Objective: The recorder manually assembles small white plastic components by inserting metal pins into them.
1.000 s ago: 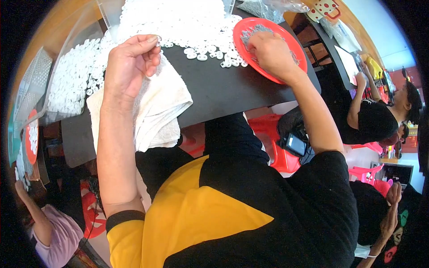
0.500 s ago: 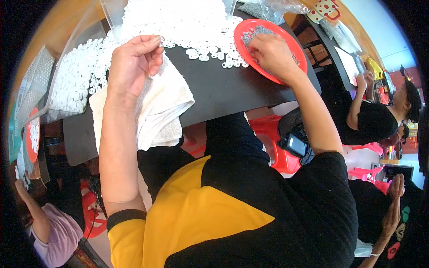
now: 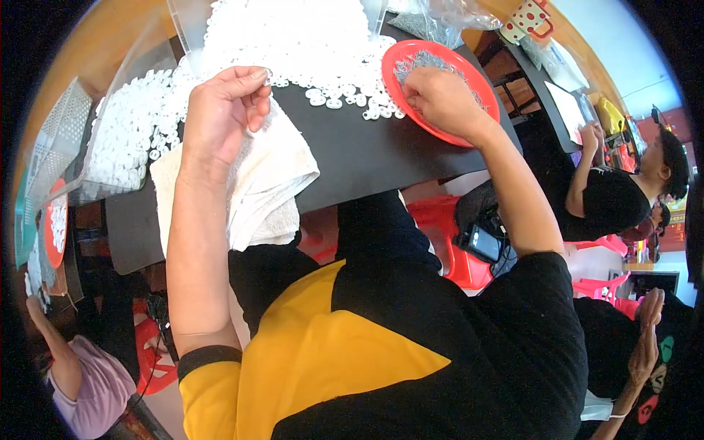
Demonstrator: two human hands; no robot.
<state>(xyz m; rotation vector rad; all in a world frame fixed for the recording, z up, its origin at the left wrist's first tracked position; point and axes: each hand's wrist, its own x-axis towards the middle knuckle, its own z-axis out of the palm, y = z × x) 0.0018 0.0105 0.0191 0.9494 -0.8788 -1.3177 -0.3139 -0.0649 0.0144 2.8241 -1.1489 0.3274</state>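
My left hand (image 3: 224, 110) is raised over a folded white cloth (image 3: 268, 172) near the table's front edge. Its thumb and forefinger pinch a small white plastic piece (image 3: 267, 74), mostly hidden by the fingertips. To the right, my right hand (image 3: 446, 103) reaches into a red plate (image 3: 492, 103) of small grey metal pieces (image 3: 433, 59). The fingers there are drawn together among the pieces, and whatever is between them cannot be made out. Beyond both hands spreads a big heap of white plastic pieces (image 3: 286, 37), oval with holes, some lying loose near the plate.
A clear plastic bin (image 3: 110, 183) of white pieces stands at the left on the dark table (image 3: 352, 147). Clear bags (image 3: 418, 29) lie behind the plate. Co-workers sit at the right (image 3: 616, 198) and lower left (image 3: 92, 381). A red stool (image 3: 469, 271) is by the table.
The view has shifted slightly. My left hand keeps its pinch, and my right hand stays at the red plate with its fingers among the metal pieces.
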